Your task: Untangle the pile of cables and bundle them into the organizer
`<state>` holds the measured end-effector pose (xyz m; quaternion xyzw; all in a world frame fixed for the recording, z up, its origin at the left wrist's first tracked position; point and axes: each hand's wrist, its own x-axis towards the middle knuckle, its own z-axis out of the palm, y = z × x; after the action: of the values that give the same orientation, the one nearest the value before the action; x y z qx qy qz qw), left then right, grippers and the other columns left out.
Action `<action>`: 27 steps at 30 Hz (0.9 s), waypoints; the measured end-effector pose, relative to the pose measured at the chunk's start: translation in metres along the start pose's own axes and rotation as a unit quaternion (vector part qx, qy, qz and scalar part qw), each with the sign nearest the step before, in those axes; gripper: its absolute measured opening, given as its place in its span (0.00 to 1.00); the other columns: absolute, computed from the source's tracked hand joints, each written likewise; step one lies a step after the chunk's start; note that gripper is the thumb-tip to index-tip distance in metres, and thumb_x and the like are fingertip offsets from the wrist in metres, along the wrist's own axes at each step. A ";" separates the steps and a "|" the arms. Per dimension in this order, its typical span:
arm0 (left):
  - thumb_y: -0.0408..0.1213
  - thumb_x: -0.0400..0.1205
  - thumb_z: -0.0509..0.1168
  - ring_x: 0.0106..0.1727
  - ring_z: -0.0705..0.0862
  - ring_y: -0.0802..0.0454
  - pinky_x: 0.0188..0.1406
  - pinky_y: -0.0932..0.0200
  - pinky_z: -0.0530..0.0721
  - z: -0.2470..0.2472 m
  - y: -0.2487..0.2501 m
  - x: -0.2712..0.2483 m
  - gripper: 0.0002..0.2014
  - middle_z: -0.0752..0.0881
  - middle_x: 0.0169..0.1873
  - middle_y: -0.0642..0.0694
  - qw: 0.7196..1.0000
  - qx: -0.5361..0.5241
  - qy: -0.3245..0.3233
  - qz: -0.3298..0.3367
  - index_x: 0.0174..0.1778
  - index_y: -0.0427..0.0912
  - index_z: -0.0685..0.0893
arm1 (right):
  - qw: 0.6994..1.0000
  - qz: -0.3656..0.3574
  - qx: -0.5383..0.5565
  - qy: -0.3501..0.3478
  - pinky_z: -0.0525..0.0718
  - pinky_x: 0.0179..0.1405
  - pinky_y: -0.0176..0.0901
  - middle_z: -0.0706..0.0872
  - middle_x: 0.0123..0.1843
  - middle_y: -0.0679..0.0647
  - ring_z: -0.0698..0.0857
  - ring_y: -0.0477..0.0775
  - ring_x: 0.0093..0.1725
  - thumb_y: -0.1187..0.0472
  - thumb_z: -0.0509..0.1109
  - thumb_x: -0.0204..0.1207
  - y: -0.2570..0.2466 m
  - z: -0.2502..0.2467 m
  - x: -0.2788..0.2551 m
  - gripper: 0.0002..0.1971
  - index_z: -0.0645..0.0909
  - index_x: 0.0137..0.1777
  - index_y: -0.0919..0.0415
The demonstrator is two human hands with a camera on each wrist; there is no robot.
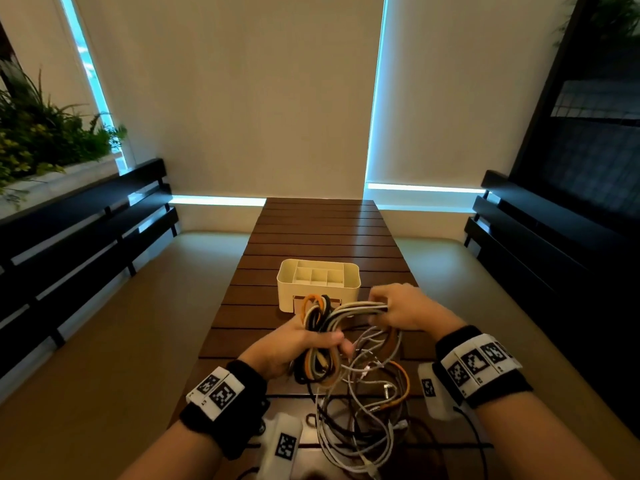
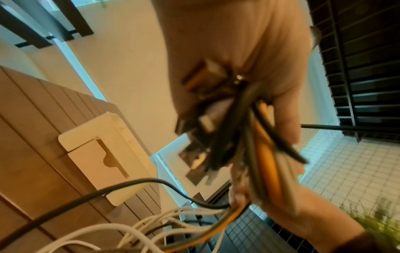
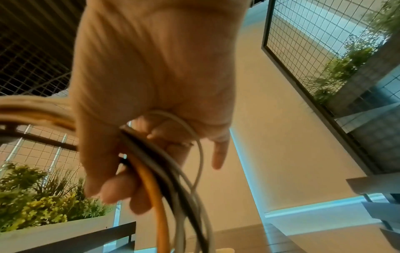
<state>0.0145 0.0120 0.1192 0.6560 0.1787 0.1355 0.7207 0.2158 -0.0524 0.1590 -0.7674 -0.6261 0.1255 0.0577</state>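
A tangle of white, grey, black and orange cables (image 1: 363, 403) hangs above the near end of the wooden table (image 1: 322, 237). My left hand (image 1: 298, 344) grips a looped bunch of orange, black and grey cables (image 2: 259, 140) at its middle. To its right, my right hand (image 1: 398, 311) holds a run of white and grey strands (image 1: 360, 308) pulled out sideways from that bunch; in the right wrist view its fingers curl round orange, black and white cables (image 3: 164, 171). The cream organizer (image 1: 318, 284), with several compartments, stands just beyond both hands and also shows in the left wrist view (image 2: 103, 154).
Dark slatted benches (image 1: 86, 230) run along both sides of the table. A planter with green plants (image 1: 38, 140) sits at the far left. Loose cable ends (image 1: 360, 445) trail down onto the table's near edge.
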 end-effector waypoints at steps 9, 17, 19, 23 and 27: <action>0.38 0.78 0.67 0.28 0.83 0.50 0.34 0.58 0.84 0.016 0.012 0.014 0.12 0.76 0.20 0.47 0.974 -0.112 0.167 0.108 0.29 0.40 0.79 | 0.932 -0.010 0.277 0.232 0.71 0.29 0.38 0.78 0.30 0.46 0.77 0.46 0.32 0.59 0.69 0.76 -0.033 -0.006 -0.003 0.09 0.77 0.34 0.50; 0.36 0.82 0.64 0.27 0.80 0.50 0.30 0.57 0.82 0.020 0.013 0.026 0.15 0.80 0.22 0.46 0.941 -0.149 0.286 0.099 0.29 0.38 0.77 | 0.912 -0.077 0.351 0.199 0.69 0.30 0.31 0.76 0.26 0.45 0.75 0.39 0.25 0.35 0.41 0.73 -0.076 0.018 -0.034 0.26 0.72 0.27 0.48; 0.37 0.82 0.65 0.35 0.85 0.48 0.37 0.53 0.85 0.022 0.013 0.028 0.11 0.86 0.28 0.45 0.942 -0.149 0.286 0.093 0.35 0.37 0.82 | 0.902 -0.049 0.349 0.251 0.69 0.30 0.36 0.76 0.26 0.46 0.74 0.42 0.27 0.38 0.41 0.76 -0.081 0.025 -0.034 0.26 0.70 0.27 0.49; 0.41 0.82 0.63 0.53 0.88 0.45 0.52 0.51 0.87 0.024 0.014 0.025 0.14 0.89 0.51 0.38 0.953 -0.144 0.254 0.080 0.58 0.35 0.83 | 0.904 -0.011 0.321 0.281 0.73 0.35 0.42 0.77 0.29 0.46 0.80 0.49 0.34 0.37 0.37 0.75 -0.086 0.037 -0.031 0.25 0.71 0.32 0.47; 0.39 0.83 0.62 0.52 0.88 0.47 0.47 0.56 0.87 0.028 0.010 0.020 0.15 0.88 0.51 0.39 0.952 -0.183 0.228 0.094 0.62 0.36 0.82 | 0.908 0.019 0.308 0.284 0.72 0.36 0.44 0.81 0.38 0.50 0.80 0.54 0.39 0.38 0.36 0.77 -0.089 0.040 -0.032 0.25 0.72 0.50 0.49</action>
<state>0.0455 -0.0038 0.1292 0.4780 0.2475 0.3789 0.7528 0.1148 -0.0676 0.1462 -0.7264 -0.4987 0.0894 0.4643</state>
